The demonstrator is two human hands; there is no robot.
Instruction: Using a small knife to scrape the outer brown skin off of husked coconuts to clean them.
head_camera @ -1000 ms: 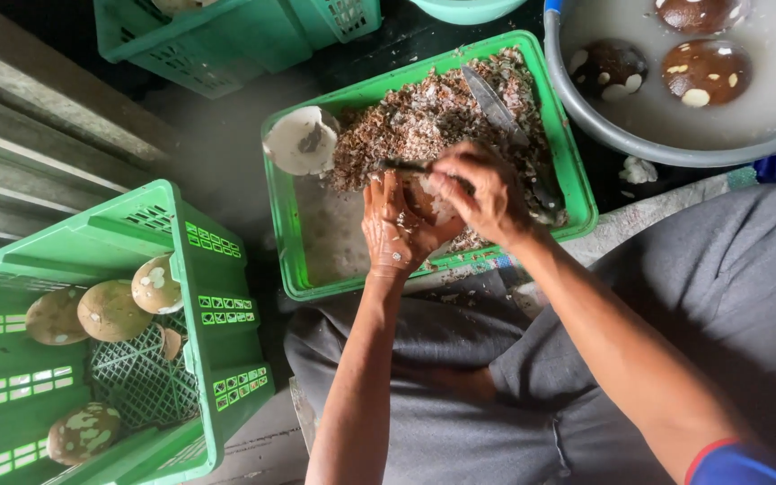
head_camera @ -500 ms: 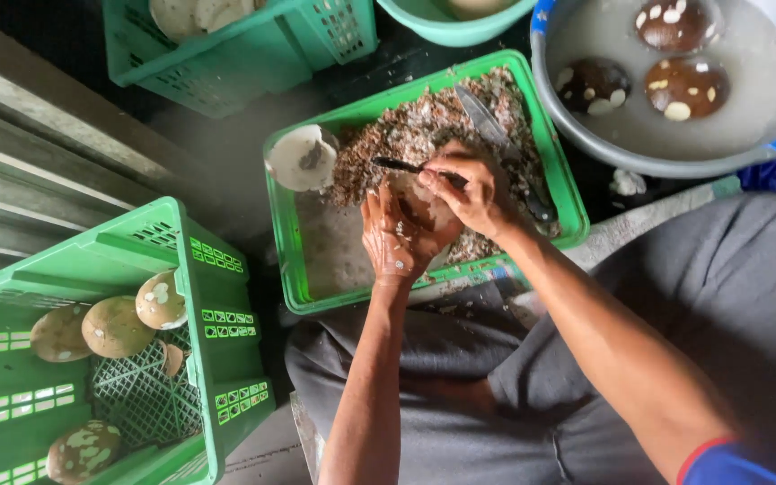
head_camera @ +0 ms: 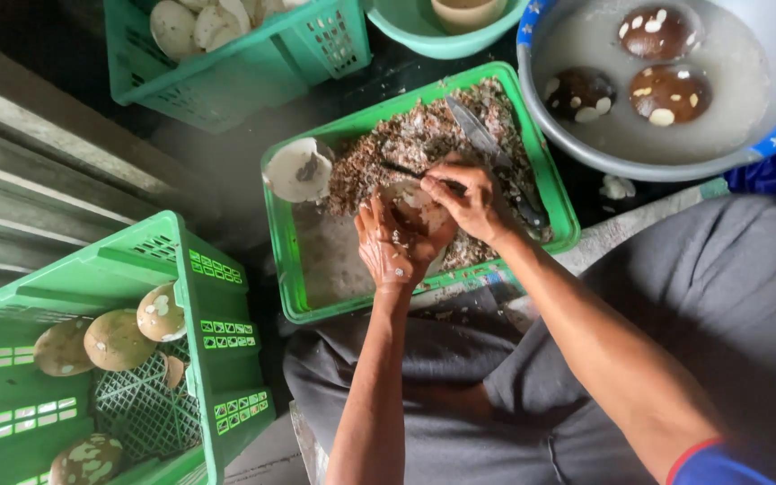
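We hold a coconut point(head_camera: 415, 211) over the green tray point(head_camera: 559, 193). Our left hand point(head_camera: 388, 247) wraps tight around it. Our right hand point(head_camera: 469, 202) grips a small knife point(head_camera: 406, 171). Some skin is off; brown bits remain. Peeled ones point(head_camera: 199, 22) fill one crate; more point(head_camera: 119, 339) wait.

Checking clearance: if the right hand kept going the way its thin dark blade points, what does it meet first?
Likely the pale round coconut piece in the green plastic crate's corner; right hand aims up-left over brown shavings. Depth unclear.
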